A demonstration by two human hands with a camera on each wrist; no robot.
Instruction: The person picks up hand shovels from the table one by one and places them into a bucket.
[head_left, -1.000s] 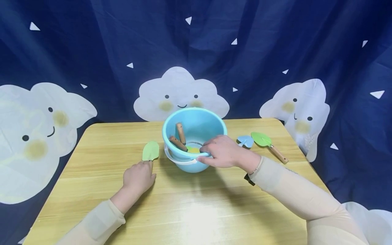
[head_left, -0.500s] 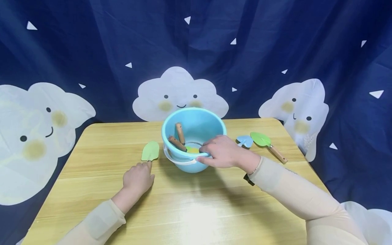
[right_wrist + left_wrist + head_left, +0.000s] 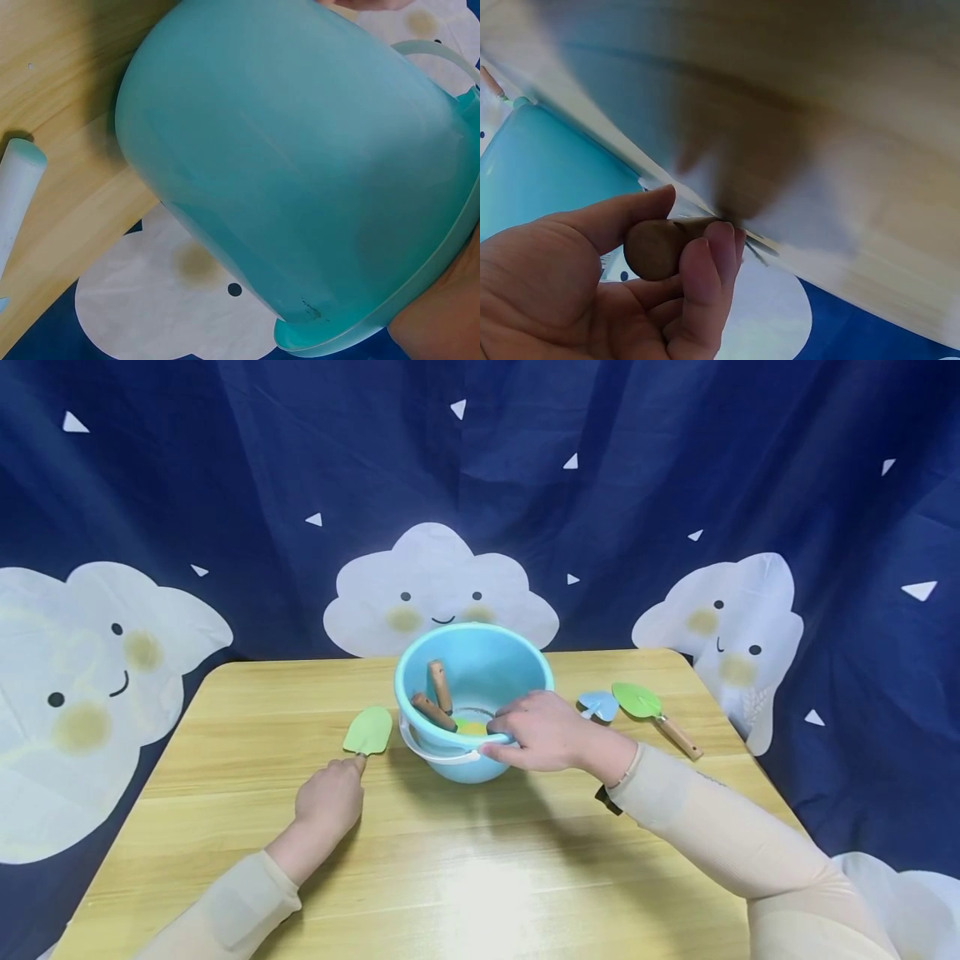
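Observation:
My left hand grips the wooden handle of a small trowel, whose pale green blade points away from me over the left side of the table. In the left wrist view the handle's round end shows between thumb and curled fingers. My right hand holds the near right rim of a light blue bucket, thumb outside and fingers over the inside. Standing upright, the bucket has two wooden handles leaning inside it and something green and yellow at its bottom. Its white carrying handle hangs down in front.
To the right of the bucket lie a small blue shovel, its handle partly hidden by my right hand, and a green trowel with a wooden handle. They rest on a wooden table. A dark blue curtain with clouds hangs behind.
My left hand has shifted slightly left, and the trowel has turned a little so its blade leans more to the right. The right hand and bucket look unmoved.

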